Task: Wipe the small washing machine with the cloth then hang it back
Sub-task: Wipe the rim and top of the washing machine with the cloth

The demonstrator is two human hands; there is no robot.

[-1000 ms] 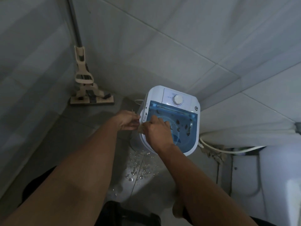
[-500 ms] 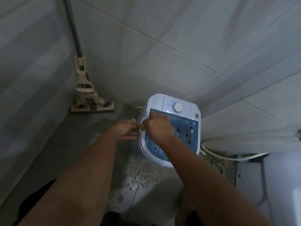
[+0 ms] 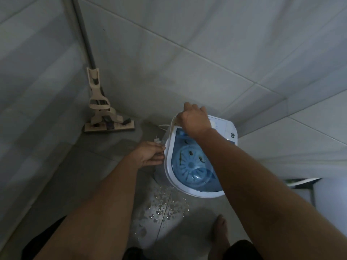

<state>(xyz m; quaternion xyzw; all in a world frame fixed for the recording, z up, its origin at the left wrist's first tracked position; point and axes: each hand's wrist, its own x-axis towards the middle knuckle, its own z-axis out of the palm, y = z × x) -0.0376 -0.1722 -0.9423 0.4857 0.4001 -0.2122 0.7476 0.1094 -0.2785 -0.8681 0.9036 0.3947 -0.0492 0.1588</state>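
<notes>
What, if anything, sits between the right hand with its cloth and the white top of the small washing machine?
Nothing visible does. The right hand already presses the pale cloth onto the rear left corner of the small white washing machine, while the left hand rests against its left side.

dim, bluish cast | soft shadows in corner | wide-angle bending at edges | slightly soft

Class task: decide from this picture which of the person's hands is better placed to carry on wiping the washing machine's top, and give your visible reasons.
Right. The right hand is on the washing machine's far top edge with the cloth under its fingers. The left hand rests against the machine's side, seemingly steadying it, with no cloth visible in it.
</notes>
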